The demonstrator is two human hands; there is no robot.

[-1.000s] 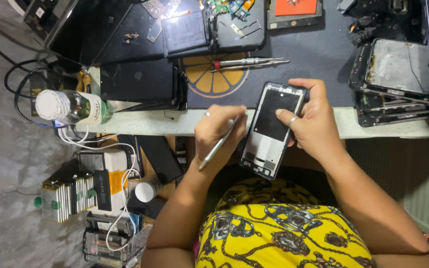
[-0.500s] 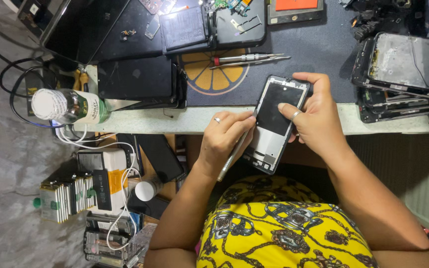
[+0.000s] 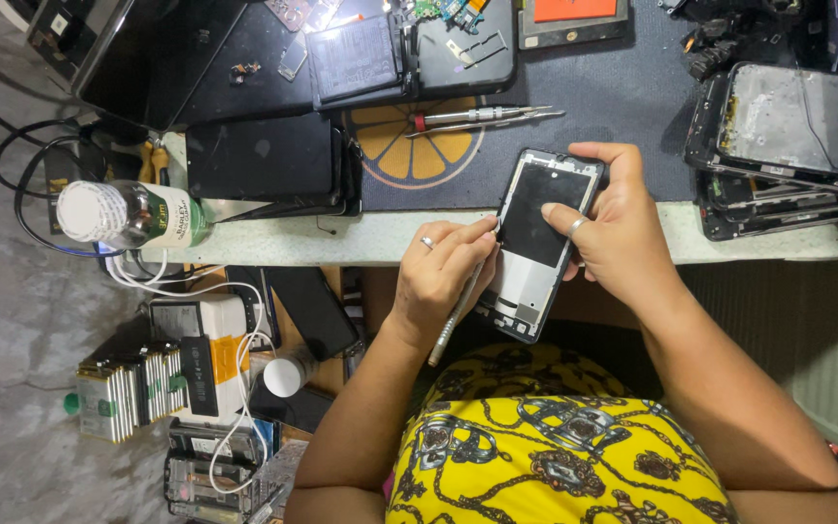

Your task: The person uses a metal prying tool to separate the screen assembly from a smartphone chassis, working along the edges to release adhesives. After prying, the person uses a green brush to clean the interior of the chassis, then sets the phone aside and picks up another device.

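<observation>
Metal prying tool pinched in the left hand works the opened phone's left edge at the desk's front edge, right hand clasping it; steady, shallow levering seems due.

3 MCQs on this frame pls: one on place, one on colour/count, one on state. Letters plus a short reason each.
1. Where does the clear plastic bottle with the white cap lie?
A. At the left end of the pale bench edge
B. In the person's lap
C. On the orange-slice mat

2. How many slim metal tools rest on the round orange-slice mat?
A. None
B. Two
C. Five

3. What is the state of the opened black phone frame?
A. Lying flat and untouched on the mat
B. Held up in the right hand while the left hand works a thin silver tool at its edge
C. Sealed in a box

Answers: 1 A, the bottle lies on its side beside the cables at the bench's left end. 2 B, two thin tools lie side by side across the mat's top. 3 B, right fingers wrap the frame; the left grip pinches the tool against it.
</observation>
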